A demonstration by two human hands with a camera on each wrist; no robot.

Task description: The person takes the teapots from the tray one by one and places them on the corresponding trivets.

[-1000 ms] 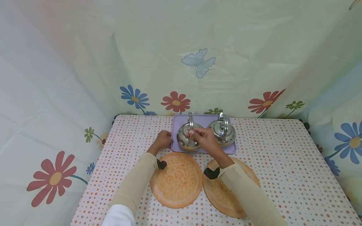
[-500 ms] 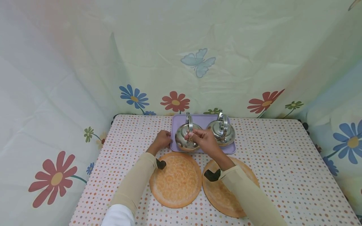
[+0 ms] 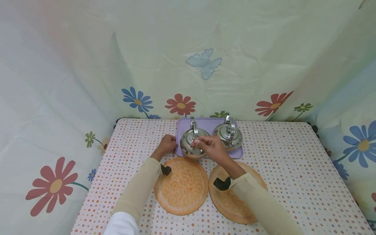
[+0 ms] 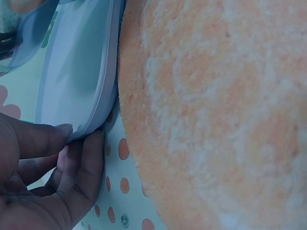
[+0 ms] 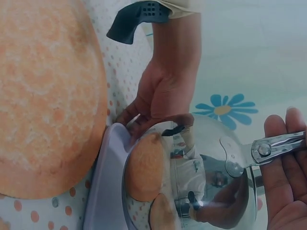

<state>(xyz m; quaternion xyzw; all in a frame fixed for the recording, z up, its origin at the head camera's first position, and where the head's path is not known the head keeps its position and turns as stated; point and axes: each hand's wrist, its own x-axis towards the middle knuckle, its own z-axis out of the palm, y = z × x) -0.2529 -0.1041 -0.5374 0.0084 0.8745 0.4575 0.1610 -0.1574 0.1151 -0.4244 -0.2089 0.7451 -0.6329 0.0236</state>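
Observation:
A shiny steel kettle (image 3: 186, 145) with an arched top handle is at the left of a lilac tray (image 3: 207, 122). My right hand (image 3: 214, 149) grips its handle; the right wrist view shows the fingers round the metal bar (image 5: 280, 146). Whether the kettle's base touches the tray cannot be seen. With thumb over the rim and fingers below, my left hand (image 3: 168, 143) pinches the tray's near left edge, which the left wrist view shows close up. A second, similar kettle (image 3: 236, 140) stands at the tray's right, untouched.
Two round orange-brown mats with a bread-like print, one left (image 3: 182, 189) and one right (image 3: 227, 202), lie in front of the tray on a dotted tablecloth (image 3: 302, 182). A flowered curtain (image 3: 255, 65) hangs behind the table.
My right hand has shifted the left kettle slightly toward me and left, widening the gap to the second kettle. The left hand keeps its hold on the tray. The head view has shifted a little.

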